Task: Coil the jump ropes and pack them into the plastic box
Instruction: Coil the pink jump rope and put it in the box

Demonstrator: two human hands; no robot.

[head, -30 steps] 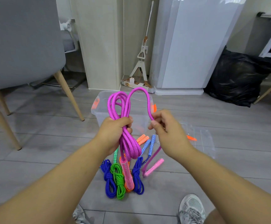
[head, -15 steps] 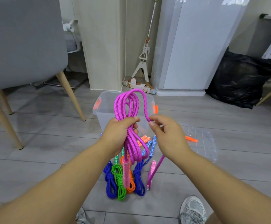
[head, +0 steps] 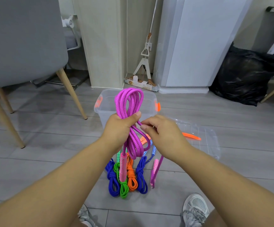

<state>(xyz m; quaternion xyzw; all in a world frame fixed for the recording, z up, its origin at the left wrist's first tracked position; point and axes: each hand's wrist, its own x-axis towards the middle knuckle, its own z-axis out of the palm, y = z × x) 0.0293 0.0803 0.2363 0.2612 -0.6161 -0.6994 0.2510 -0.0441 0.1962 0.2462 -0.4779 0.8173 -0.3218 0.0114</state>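
One magenta jump rope [head: 129, 104], thick and braided, is hanging in long loops in front of the plastic box [head: 106, 105]. The left hand [head: 120, 128] is clenching the bundle at its middle, while the right hand [head: 165, 135] is pinching a single strand beside it. Two pink handles [head: 123, 167], patterned and cylindrical, are dangling on the box's near side. Four knotted coils are lying on the floor [head: 51, 161] there too: two blue coils [head: 111, 182], one green coil [head: 123, 189], one orange coil [head: 132, 181]. The box is showing clear walls and two orange latches [head: 157, 106]. One clear lid [head: 210, 145] is lying flat to the box's right.
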